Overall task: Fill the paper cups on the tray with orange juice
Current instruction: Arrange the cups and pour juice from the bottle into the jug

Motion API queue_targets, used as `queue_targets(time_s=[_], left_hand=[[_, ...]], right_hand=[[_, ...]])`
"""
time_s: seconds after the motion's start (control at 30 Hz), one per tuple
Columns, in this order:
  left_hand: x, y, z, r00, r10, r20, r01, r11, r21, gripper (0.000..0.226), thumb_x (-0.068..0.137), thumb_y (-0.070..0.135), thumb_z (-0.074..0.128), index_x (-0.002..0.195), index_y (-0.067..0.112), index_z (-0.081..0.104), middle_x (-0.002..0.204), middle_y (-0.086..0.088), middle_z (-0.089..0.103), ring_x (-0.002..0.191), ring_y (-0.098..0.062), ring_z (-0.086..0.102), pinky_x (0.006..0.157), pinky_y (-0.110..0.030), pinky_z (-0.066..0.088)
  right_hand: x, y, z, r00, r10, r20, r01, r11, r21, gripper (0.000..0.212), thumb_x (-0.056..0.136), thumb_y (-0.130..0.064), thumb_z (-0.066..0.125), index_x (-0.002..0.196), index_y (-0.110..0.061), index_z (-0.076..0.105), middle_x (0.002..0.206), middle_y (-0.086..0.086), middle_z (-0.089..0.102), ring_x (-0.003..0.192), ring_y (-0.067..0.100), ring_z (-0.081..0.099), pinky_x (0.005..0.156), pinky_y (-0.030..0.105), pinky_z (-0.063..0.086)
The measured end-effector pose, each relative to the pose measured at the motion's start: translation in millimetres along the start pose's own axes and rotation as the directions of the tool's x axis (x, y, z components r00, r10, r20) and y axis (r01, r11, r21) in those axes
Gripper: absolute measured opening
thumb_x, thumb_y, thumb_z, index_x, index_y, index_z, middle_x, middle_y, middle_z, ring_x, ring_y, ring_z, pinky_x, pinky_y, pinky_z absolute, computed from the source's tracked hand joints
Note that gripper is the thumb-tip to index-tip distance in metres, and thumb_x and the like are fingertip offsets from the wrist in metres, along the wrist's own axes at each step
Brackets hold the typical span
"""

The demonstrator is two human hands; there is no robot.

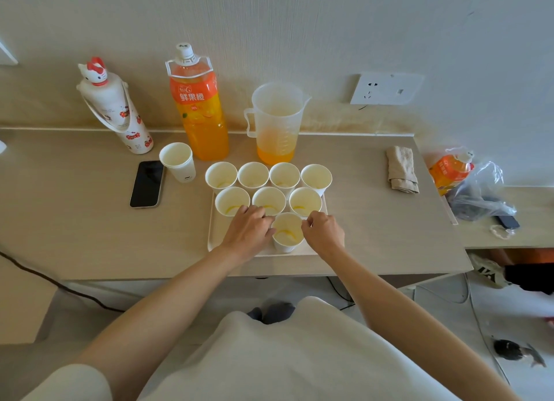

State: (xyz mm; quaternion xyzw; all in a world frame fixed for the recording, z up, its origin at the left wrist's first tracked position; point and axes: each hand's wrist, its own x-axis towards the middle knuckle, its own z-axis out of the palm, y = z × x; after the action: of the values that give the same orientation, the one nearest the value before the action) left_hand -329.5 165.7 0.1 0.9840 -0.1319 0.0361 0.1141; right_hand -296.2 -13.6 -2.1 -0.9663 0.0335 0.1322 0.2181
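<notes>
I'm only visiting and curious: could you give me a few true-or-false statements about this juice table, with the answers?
1. Eight cups stand on the tray. True.
2. The bottle has its cap off. False: the cap is on.
3. The jug is full to the brim. False: juice covers only the bottom.
4. The left hand and right hand are both at the front cup. True.
5. The phone lies right of the tray. False: it lies left, beside a lone cup.
</notes>
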Motion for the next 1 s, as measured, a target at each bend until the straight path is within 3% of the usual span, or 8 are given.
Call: queue_targets(time_s=[0.13,0.3,0.4,0.77,1.0], left_hand=[[1.5,0.4,0.2,1.000,0.009,-0.009,-0.009,1.000,-0.004,0.018,0.075,0.021,0.079,0.087,0.008,0.076,0.069,-0.006,0.060,0.068,-0.028,0.059,0.068,-0.035,0.043],[2.0,-1.7,1.1,1.000,0.011,-0.019,-0.010,1.000,0.002,0.016,0.072,0.022,0.081,0.079,0.009,0.075,0.066,-0.004,0.059,0.065,-0.026,0.058,0.066,-0.033,0.042],[1.9,-1.2,1.5,1.000,0.011,-0.025,-0.011,1.000,-0.004,0.015,0.074,0.022,0.080,0.080,0.008,0.075,0.067,-0.004,0.059,0.067,-0.026,0.058,0.068,-0.034,0.043],[3.0,-3.5,4.3,0.997,0.039,-0.062,-0.040,0.999,-0.011,0.016,0.074,0.021,0.080,0.082,0.009,0.075,0.068,-0.003,0.060,0.067,-0.025,0.059,0.067,-0.035,0.044],[9.5,-3.9,3.7,0.993,0.048,-0.106,-0.050,0.999,-0.014,0.018,0.077,0.021,0.078,0.066,0.012,0.067,0.063,0.001,0.055,0.062,-0.021,0.054,0.064,-0.032,0.041]], right_hand=[[-0.3,-0.3,0.1,1.000,0.004,-0.001,-0.004,1.000,0.011,0.024,0.095,-0.020,0.045,0.091,-0.004,0.062,0.084,0.008,0.060,0.069,0.025,0.053,0.063,0.031,0.046],[-1.1,-0.9,0.5,1.000,-0.003,0.015,0.003,1.000,0.017,0.022,0.094,-0.018,0.043,0.080,-0.006,0.055,0.076,0.005,0.055,0.066,0.024,0.049,0.057,0.027,0.039],[-0.9,-0.7,1.0,1.000,-0.004,0.026,0.004,1.000,0.024,0.022,0.094,-0.017,0.042,0.075,-0.009,0.049,0.075,0.005,0.053,0.065,0.023,0.046,0.055,0.027,0.036],[-0.9,1.9,1.3,0.998,-0.001,0.055,0.000,1.000,0.027,0.021,0.094,-0.019,0.043,0.080,-0.008,0.053,0.078,0.005,0.054,0.066,0.023,0.049,0.057,0.027,0.039],[-0.4,2.5,-4.5,0.999,0.031,-0.009,-0.031,0.999,0.040,0.034,0.095,-0.024,0.044,0.063,-0.012,0.040,0.062,0.001,0.044,0.058,0.020,0.041,0.053,0.026,0.034]])
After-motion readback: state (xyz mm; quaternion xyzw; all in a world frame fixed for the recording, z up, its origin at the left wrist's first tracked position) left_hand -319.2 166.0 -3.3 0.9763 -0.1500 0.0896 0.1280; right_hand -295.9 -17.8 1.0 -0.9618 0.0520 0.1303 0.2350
